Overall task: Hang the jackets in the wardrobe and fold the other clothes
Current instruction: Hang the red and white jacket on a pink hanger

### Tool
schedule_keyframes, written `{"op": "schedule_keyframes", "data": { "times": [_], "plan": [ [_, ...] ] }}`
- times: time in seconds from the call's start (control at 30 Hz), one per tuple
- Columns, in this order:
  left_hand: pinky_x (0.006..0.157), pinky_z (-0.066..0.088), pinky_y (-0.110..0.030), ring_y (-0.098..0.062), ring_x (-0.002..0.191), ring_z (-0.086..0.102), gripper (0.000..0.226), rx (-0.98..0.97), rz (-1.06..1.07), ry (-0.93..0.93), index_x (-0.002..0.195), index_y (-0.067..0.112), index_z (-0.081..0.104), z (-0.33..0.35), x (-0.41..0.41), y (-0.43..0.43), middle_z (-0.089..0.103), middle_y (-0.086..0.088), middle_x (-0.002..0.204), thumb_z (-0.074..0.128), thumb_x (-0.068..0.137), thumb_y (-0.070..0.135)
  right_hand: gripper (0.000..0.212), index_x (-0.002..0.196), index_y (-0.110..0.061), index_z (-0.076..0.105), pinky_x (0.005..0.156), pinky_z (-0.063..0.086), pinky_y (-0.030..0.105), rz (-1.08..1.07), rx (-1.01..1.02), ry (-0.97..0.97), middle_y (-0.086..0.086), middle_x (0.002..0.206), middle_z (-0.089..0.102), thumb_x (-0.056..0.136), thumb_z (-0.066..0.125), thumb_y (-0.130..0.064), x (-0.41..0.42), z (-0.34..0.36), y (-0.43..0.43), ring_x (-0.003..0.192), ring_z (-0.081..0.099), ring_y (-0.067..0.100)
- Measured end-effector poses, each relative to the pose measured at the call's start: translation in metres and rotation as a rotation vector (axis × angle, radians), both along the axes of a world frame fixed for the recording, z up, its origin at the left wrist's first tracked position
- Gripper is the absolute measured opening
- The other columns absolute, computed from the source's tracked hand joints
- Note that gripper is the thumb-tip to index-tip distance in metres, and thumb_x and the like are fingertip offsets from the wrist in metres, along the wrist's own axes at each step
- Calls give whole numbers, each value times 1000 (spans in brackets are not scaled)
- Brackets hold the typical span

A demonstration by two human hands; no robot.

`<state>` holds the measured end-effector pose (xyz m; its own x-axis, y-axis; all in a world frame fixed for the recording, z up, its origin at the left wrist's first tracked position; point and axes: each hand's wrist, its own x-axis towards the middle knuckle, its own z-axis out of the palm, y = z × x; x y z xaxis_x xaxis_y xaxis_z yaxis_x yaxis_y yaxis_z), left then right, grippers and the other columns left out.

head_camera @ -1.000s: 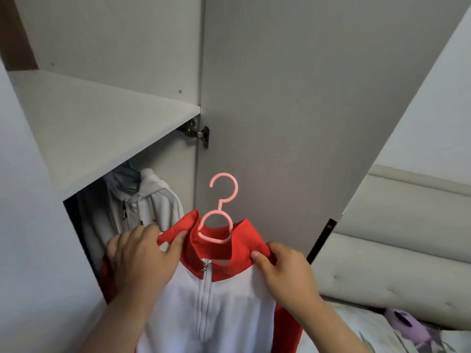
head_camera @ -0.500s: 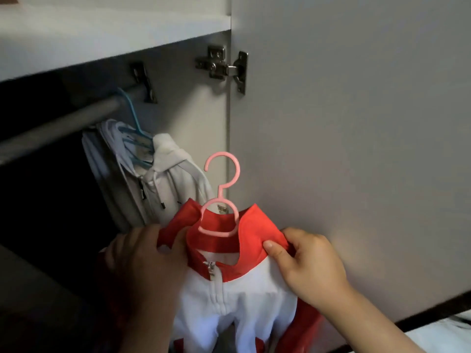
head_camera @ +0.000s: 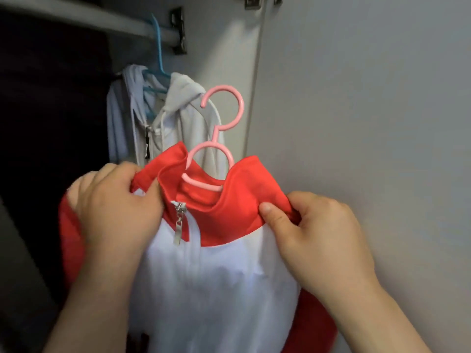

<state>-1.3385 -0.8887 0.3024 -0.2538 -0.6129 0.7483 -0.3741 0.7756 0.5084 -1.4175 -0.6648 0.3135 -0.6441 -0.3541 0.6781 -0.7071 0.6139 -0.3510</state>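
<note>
My left hand (head_camera: pixel 112 207) and right hand (head_camera: pixel 313 235) each pinch a red shoulder of the jacket (head_camera: pixel 216 276), held near, just right of the hung hoodie (head_camera: pixel 183 110). I'd lift both sides evenly, keep the pink hanger (head_camera: pixel 204 186) upright, then hook it over the rail (head_camera: pixel 89 16) at far left.

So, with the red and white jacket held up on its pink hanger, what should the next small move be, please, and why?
Probably lift the jacket up and left until the pink hanger hooks over the rail. The left hand and right hand grip its red shoulders, and the hook is free, below the rail, beside the grey hoodie already hung.
</note>
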Motion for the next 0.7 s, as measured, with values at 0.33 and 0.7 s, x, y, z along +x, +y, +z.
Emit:
{"op": "schedule_keyframes", "data": {
  "times": [0.33, 0.7],
  "plan": [
    [70, 34, -40, -34, 64, 48, 46, -42, -53, -32, 53, 16, 40, 11, 45, 20, 42, 3, 56, 31, 66, 59, 50, 58, -20, 41, 52, 29, 33, 201, -72, -150, -5, 60, 53, 87, 59, -57, 9, -4, 9, 71, 56, 29],
    [70, 42, -40, -26, 85, 50, 40, 0, 17, 195, 56, 21, 41, 76, 57, 2, 53, -11, 83, 58, 86, 43, 37, 70, 0, 59, 58, 45, 39, 461, -377, -383, 10, 59, 57, 90, 65, -31, -2, 24, 15, 55, 44, 15]
  ]
}}
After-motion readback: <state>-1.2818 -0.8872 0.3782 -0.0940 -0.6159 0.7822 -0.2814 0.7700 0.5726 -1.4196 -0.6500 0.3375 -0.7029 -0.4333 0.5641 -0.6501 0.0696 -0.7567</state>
